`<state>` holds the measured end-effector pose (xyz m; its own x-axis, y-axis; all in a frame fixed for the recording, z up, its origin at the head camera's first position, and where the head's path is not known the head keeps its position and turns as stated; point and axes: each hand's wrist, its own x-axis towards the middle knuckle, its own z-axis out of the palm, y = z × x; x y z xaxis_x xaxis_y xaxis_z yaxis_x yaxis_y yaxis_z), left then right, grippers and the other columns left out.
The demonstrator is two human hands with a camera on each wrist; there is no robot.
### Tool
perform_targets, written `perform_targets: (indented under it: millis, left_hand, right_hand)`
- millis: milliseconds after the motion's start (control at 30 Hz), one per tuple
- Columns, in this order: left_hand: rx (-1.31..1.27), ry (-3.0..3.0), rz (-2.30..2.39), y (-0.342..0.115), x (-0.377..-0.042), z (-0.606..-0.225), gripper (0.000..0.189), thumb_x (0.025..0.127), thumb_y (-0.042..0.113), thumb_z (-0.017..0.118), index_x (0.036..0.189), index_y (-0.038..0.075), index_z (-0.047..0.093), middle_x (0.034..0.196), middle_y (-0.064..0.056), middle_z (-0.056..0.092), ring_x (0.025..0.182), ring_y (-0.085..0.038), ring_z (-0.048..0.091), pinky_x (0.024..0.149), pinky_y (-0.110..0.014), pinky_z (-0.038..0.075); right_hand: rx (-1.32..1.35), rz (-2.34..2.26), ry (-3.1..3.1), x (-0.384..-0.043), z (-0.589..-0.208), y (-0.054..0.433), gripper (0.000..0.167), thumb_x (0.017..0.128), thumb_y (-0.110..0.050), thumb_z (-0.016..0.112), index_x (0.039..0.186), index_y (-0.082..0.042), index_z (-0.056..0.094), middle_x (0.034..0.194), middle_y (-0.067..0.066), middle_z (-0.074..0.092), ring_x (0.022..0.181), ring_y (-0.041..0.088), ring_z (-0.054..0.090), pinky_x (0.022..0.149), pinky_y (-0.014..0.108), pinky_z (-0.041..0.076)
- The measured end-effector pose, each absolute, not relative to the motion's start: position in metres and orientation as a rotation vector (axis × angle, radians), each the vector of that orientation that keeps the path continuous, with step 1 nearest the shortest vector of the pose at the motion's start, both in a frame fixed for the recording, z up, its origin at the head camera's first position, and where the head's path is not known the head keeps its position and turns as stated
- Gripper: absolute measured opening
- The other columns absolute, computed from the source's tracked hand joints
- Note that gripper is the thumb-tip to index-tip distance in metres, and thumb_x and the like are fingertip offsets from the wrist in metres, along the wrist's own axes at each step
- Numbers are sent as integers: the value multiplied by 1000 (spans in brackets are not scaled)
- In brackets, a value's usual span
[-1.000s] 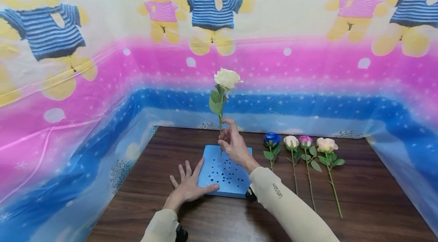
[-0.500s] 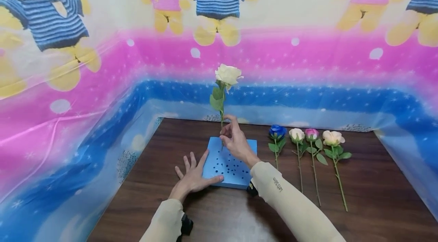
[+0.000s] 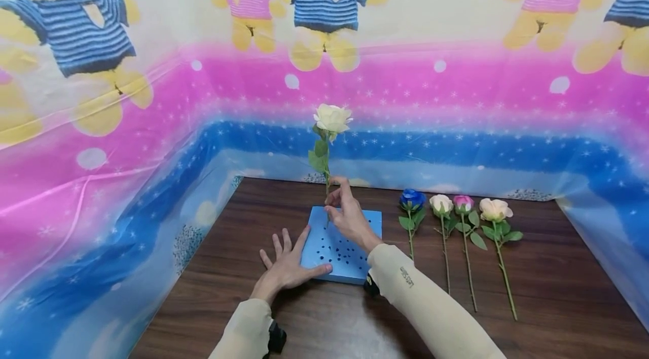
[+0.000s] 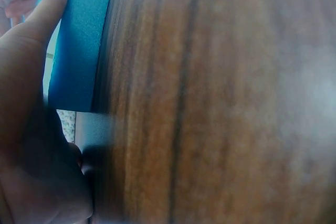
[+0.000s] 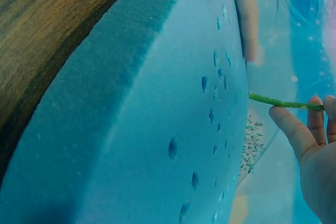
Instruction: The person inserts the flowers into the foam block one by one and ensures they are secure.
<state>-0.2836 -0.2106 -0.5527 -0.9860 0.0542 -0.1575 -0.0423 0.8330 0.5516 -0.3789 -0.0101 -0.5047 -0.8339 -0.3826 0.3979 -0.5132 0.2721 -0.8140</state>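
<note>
My right hand (image 3: 351,219) pinches the green stem of a white rose (image 3: 332,118) between thumb and fingers, holding it upright over the far left part of a blue foam block (image 3: 313,252). In the right wrist view, the lower end of the stem (image 5: 283,103) is right at the block's holed face. Spread along the block's left side, my left hand (image 3: 284,269) has its thumb on the near left corner and its index finger at the left edge. The left wrist view shows the thumb (image 4: 50,11) against the foam.
Right of the block lie a blue rose (image 3: 412,199), a pale cream rose (image 3: 441,204), a pink rose (image 3: 463,204) and a peach rose (image 3: 496,209), stems toward me. The dark wooden table (image 3: 213,302) is bordered by a teddy-bear printed cloth (image 3: 395,88).
The white rose and my right hand have come down slightly toward the block. My left hand stays at the block's side. The head view has shifted a little.
</note>
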Motion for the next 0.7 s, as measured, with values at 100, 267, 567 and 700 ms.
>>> perform_targets:
  millis: [100, 267, 567, 700]
  left_hand:
    - [-3, 2839, 863, -212, -286, -559, 129, 80, 98, 67, 181, 41, 12, 184, -28, -12, 167, -53, -21, 121, -85, -20]
    - [-2, 2840, 877, -213, -284, -559, 129, 80, 98, 67, 181, 38, 13, 184, -29, -10, 167, -54, -20, 121, -86, -18]
    - [23, 2836, 895, -212, -279, -548, 126, 84, 93, 69, 181, 34, 16, 183, -31, -9, 168, -56, -17, 121, -86, -17]
    - [28, 2831, 918, -212, -278, -546, 126, 84, 92, 70, 181, 35, 16, 183, -31, -10, 167, -56, -19, 120, -86, -18]
  right_hand:
    - [855, 1607, -2418, -379, -506, -11, 58, 114, -1, 61, 158, -27, 35, 119, 8, 63, 101, 20, 67, 79, 37, 60]
    - [858, 1578, -2428, -379, -509, -12, 57, 114, 0, 61, 159, -23, 35, 121, 12, 64, 104, 21, 68, 80, 38, 60]
    - [848, 1582, -2439, -382, -510, -15, 55, 115, -1, 59, 157, -26, 35, 121, 7, 62, 107, 21, 68, 81, 39, 59]
    - [850, 1588, -2453, -382, -510, -16, 57, 115, -2, 59, 157, -33, 35, 120, 6, 62, 104, 19, 68, 78, 39, 59]
